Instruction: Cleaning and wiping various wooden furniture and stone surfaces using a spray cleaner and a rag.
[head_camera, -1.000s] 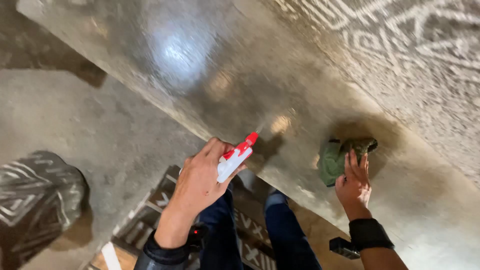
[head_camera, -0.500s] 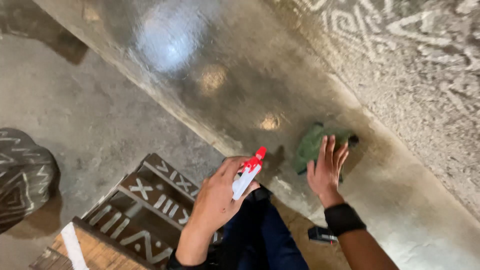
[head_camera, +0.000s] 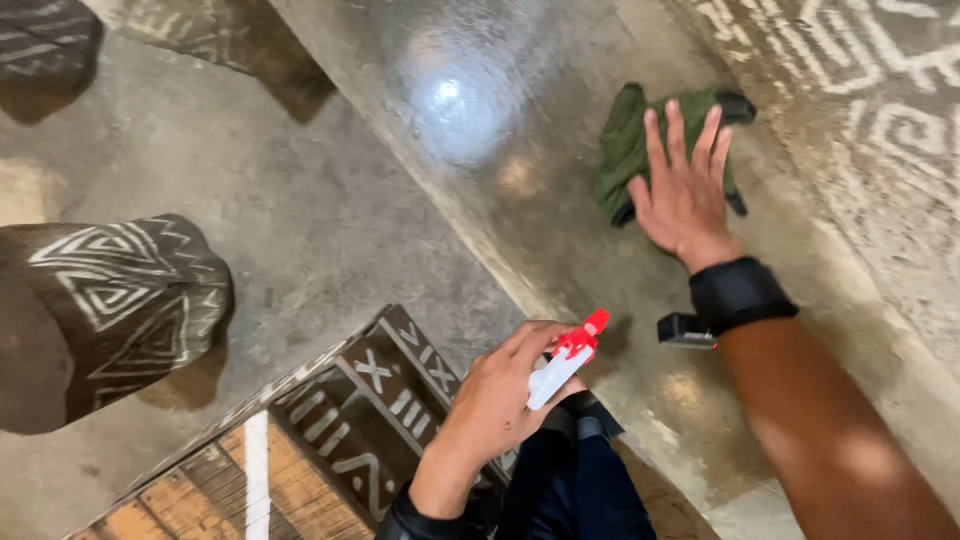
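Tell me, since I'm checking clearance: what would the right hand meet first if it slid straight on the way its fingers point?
The right hand lies flat on the green cloth; past it, probably the patterned wall.

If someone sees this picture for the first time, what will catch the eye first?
Probably the right hand, pressed flat on a green cloth on the shiny concrete counter at upper right. Next, the left hand at lower centre, gripping a red and white spray bottle.
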